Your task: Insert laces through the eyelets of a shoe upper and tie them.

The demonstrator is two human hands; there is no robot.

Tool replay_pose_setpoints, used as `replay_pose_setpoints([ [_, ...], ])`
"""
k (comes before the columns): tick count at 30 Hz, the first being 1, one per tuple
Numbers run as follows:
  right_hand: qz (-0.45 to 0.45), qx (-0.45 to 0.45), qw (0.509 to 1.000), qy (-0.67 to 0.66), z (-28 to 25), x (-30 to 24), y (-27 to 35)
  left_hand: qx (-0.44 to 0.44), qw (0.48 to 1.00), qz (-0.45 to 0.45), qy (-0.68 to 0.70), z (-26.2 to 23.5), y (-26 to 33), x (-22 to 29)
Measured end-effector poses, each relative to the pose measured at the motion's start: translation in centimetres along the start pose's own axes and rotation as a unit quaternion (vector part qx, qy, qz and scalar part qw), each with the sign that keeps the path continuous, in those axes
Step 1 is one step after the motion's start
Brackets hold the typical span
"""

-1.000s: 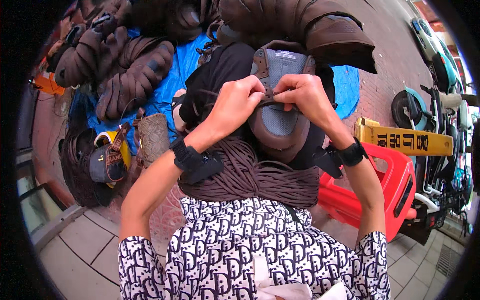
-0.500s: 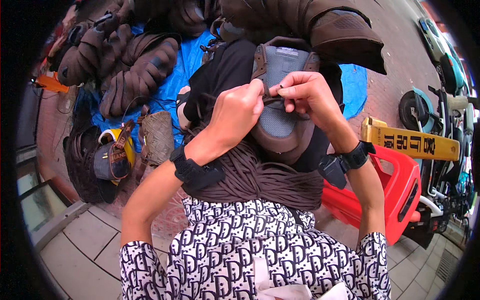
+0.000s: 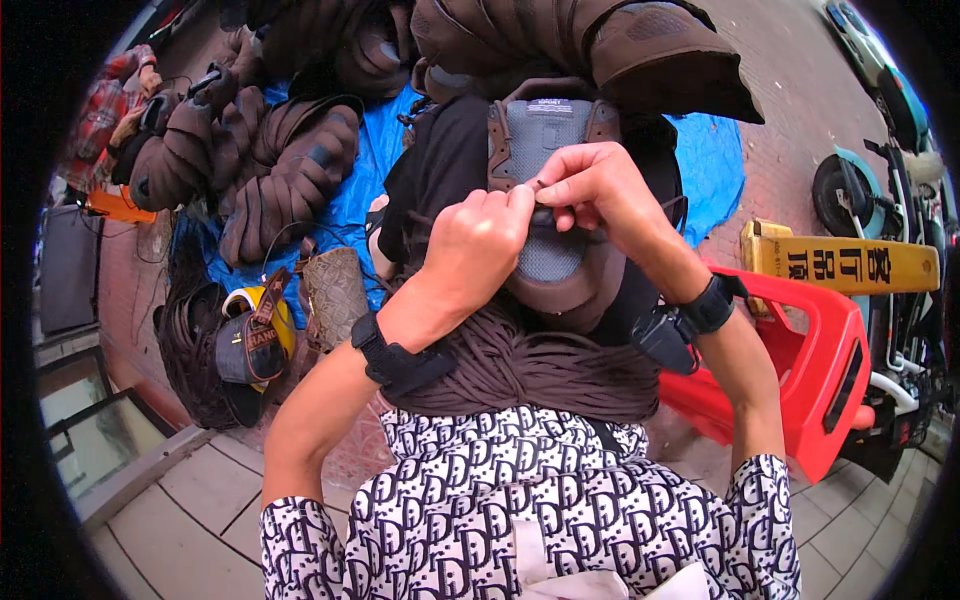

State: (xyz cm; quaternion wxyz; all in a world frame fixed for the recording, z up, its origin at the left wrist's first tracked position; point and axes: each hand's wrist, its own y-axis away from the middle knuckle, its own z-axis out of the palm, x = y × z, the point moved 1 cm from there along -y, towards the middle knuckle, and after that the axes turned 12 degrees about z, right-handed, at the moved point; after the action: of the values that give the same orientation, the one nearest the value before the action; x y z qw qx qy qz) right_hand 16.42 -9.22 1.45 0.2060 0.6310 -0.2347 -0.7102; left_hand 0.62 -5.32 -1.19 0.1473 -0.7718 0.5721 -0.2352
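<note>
On my lap lies a brown shoe upper (image 3: pixel 550 255) with grey-blue mesh and a padded tongue, its toe pointing toward me. Over its lacing area, my left hand (image 3: pixel 475 245) is closed with thumb and forefinger pinched. My right hand (image 3: pixel 605 195) pinches beside it, fingertips nearly touching the left ones. A small dark lace end shows between the two hands; most of the lace is hidden by my fingers. A thick bundle of brown shoelaces (image 3: pixel 560 370) spreads across my lap below the shoe upper.
Stacked shoe uppers (image 3: pixel 290 170) lie on a blue sheet (image 3: pixel 708 175) ahead and left. Left of me are more laces (image 3: pixel 195 350), a yellow-and-dark bag (image 3: pixel 250 345) and a patterned roll (image 3: pixel 335 290). A red plastic stool (image 3: pixel 815 380) stands right, beside a yellow box (image 3: pixel 850 258). A person's checked sleeve (image 3: pixel 100 120) shows far left.
My hands have drawn closer together over the lacing area, the left fingertips slightly lower. The view has shifted a little, and another person's checked sleeve and hands now show more at far left.
</note>
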Motion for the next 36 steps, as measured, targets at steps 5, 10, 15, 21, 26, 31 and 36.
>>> replay_pose_setpoints([
  [5, -0.015, -0.016, 0.999, -0.025, -0.3, 0.9, 0.2, -0.026, 0.997, -0.042, 0.060, -0.2, -0.4, 0.0],
  [10, -0.050, 0.063, 0.993, 0.086, -1.3, 0.4, -0.3, -0.220, 0.948, -0.040, 0.228, -1.4, -1.8, -2.7],
  [15, -0.175, 0.044, 0.967, 0.179, -0.5, -0.3, -1.5, -0.260, 0.955, 0.081, 0.114, -2.3, -2.7, -3.9],
  [21, -0.144, 0.074, 0.959, 0.233, 0.2, -0.4, -1.6, -0.257, 0.945, 0.201, -0.007, -2.4, -2.8, -4.1],
  [26, -0.287, 0.117, 0.869, 0.386, 0.6, -0.8, -2.6, -0.144, 0.977, 0.156, 0.029, -2.2, -1.5, -4.4],
  [31, -0.251, 0.010, 0.887, 0.387, 0.7, -1.2, -3.5, -0.095, 0.986, 0.139, 0.004, -1.4, -0.5, -4.1],
  [36, -0.158, 0.016, 0.938, 0.307, 0.4, -1.2, -3.5, -0.113, 0.992, 0.049, 0.034, -1.3, -1.2, -3.5],
])
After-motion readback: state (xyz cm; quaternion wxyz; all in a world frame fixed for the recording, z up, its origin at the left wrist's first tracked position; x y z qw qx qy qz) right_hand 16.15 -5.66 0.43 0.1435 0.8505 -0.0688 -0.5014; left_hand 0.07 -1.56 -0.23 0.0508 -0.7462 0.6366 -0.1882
